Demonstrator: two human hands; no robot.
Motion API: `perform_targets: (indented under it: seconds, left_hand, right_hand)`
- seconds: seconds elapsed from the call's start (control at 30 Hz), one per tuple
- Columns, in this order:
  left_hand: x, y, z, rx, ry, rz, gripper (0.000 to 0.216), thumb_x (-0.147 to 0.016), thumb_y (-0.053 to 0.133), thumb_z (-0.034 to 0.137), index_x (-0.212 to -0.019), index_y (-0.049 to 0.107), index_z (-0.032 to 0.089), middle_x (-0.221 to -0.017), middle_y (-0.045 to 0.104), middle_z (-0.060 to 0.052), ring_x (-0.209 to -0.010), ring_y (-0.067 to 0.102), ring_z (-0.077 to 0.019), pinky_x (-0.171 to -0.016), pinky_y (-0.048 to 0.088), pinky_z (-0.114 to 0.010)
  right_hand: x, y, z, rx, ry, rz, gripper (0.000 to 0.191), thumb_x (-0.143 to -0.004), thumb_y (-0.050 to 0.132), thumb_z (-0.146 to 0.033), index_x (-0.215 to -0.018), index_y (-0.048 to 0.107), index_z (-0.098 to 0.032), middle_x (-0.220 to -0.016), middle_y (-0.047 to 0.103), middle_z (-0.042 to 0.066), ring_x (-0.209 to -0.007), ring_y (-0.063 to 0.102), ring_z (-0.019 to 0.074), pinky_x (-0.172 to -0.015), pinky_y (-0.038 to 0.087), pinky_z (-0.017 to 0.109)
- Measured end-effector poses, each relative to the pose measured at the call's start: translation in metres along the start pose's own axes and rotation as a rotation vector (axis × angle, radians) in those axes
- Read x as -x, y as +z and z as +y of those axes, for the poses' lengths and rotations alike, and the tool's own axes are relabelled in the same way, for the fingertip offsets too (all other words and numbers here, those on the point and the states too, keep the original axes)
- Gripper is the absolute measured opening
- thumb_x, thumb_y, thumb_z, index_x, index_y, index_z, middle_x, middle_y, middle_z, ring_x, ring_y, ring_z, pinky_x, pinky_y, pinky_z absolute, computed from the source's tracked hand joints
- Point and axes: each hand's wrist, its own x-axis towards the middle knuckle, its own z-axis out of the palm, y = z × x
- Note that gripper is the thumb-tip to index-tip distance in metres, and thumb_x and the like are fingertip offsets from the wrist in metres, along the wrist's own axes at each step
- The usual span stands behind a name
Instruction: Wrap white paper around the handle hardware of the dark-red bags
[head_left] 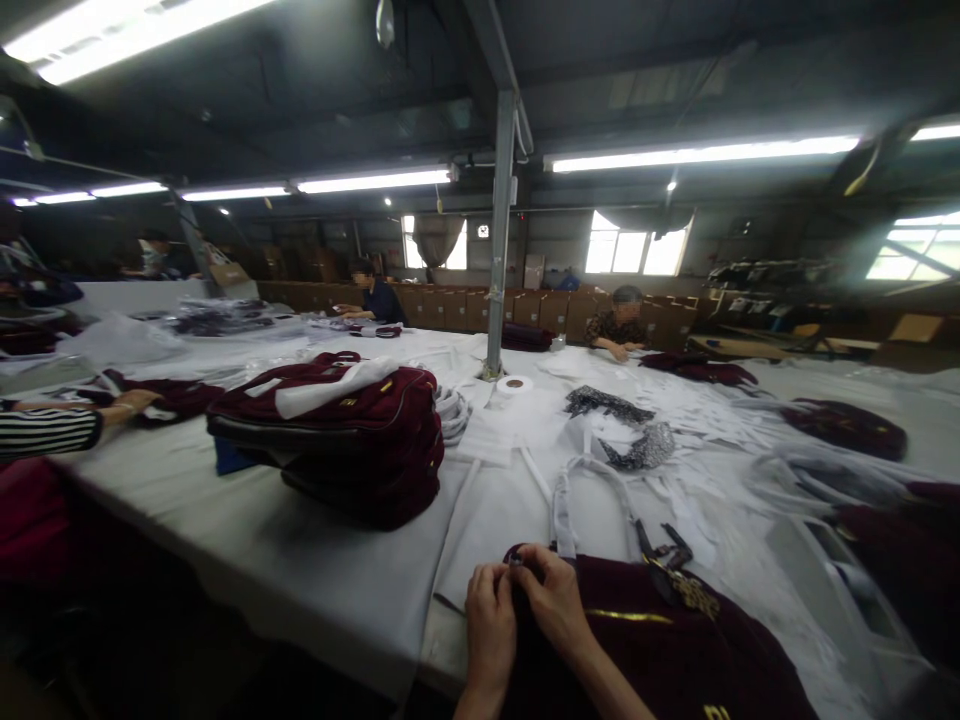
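A dark maroon garment [660, 650] with gold trim lies at the near edge of the white table [315, 560] in front of me. My left hand [489, 625] and my right hand [553, 600] meet at its upper left corner, fingers pinched together on the fabric edge. What the fingertips pinch is too small to make out beyond the cloth. A white strap loop [577, 490] lies just beyond my hands. Small dark scissors or clips [664, 550] rest on the garment to the right.
A stack of folded maroon garments [337, 430] sits left of centre. A tape roll [514, 384] stands by a metal post [498, 230]. A striped sleeve and hand [67, 425] reach in from the left. Two seated people [619, 335] work at the far side.
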Motion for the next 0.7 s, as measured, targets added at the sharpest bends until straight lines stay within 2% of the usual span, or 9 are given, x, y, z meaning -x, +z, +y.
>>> perform_targets:
  seconds: [0.1,0.17,0.23,0.3,0.4,0.53,0.7]
  left_hand:
    - [-0.002,-0.003,-0.001,0.084,-0.139,-0.022,0.037,-0.08,0.049,0.042,-0.104,0.055,0.014,-0.089,0.063,-0.009,-0.082,0.06,-0.0206,-0.077,0.048,-0.035]
    - [-0.004,-0.005,0.0,0.15,-0.129,-0.06,0.046,-0.078,0.052,0.042,-0.114,0.053,0.014,-0.097,0.064,-0.01,-0.086,0.061,-0.0202,-0.077,0.049,-0.034]
    - [-0.006,-0.007,0.001,0.213,-0.056,-0.123,0.039,-0.077,0.054,0.042,-0.107,0.061,0.017,-0.102,0.066,-0.009,-0.093,0.061,-0.0207,-0.082,0.049,-0.034]
    - [-0.006,-0.007,0.002,0.24,-0.041,-0.144,0.03,-0.077,0.054,0.04,-0.094,0.068,0.019,-0.099,0.069,-0.007,-0.095,0.061,-0.0216,-0.086,0.048,-0.034]
    - [-0.004,-0.004,0.001,0.111,-0.032,-0.039,0.027,-0.077,0.056,0.039,-0.089,0.071,0.021,-0.091,0.072,-0.007,-0.088,0.064,-0.0235,-0.084,0.049,-0.038]
    - [0.002,-0.004,-0.003,-0.227,0.239,0.065,0.025,-0.081,0.051,0.035,-0.088,0.071,0.022,-0.085,0.072,-0.008,-0.079,0.065,-0.0245,-0.085,0.046,-0.044]
    - [0.005,-0.007,-0.012,-0.439,0.543,-0.03,0.029,-0.087,0.041,0.023,-0.099,0.067,0.021,-0.098,0.071,-0.007,-0.086,0.065,-0.022,-0.092,0.042,-0.043]
  right_hand:
    - [0.0,-0.002,0.002,-0.032,-0.005,-0.024,0.011,-0.079,0.053,-0.024,-0.075,0.062,-0.017,-0.071,0.065,0.001,-0.069,0.059,0.0166,-0.067,0.044,0.025]
    - [0.0,-0.004,0.003,-0.047,-0.013,-0.05,0.013,-0.08,0.053,-0.026,-0.076,0.061,-0.017,-0.073,0.065,0.002,-0.071,0.059,0.0167,-0.068,0.044,0.025]
    - [-0.001,-0.005,0.004,-0.052,-0.018,-0.055,0.013,-0.08,0.053,-0.027,-0.077,0.061,-0.017,-0.074,0.065,0.002,-0.072,0.059,0.0168,-0.069,0.044,0.025]
    - [-0.001,-0.004,0.006,-0.049,-0.012,-0.036,0.012,-0.079,0.053,-0.026,-0.078,0.061,-0.017,-0.075,0.065,0.002,-0.073,0.059,0.0172,-0.07,0.044,0.026]
    - [-0.001,-0.001,0.007,-0.025,0.037,0.022,0.013,-0.078,0.054,-0.027,-0.078,0.062,-0.016,-0.073,0.066,0.003,-0.071,0.059,0.0173,-0.069,0.045,0.026]
    - [0.001,0.004,0.007,0.007,0.134,0.123,0.016,-0.076,0.056,-0.029,-0.076,0.063,-0.015,-0.067,0.066,0.002,-0.061,0.059,0.0156,-0.06,0.044,0.024]
    - [0.001,0.011,0.006,0.033,0.231,0.246,0.014,-0.071,0.057,-0.027,-0.071,0.065,-0.014,-0.061,0.065,0.001,-0.056,0.058,0.0137,-0.055,0.043,0.021]
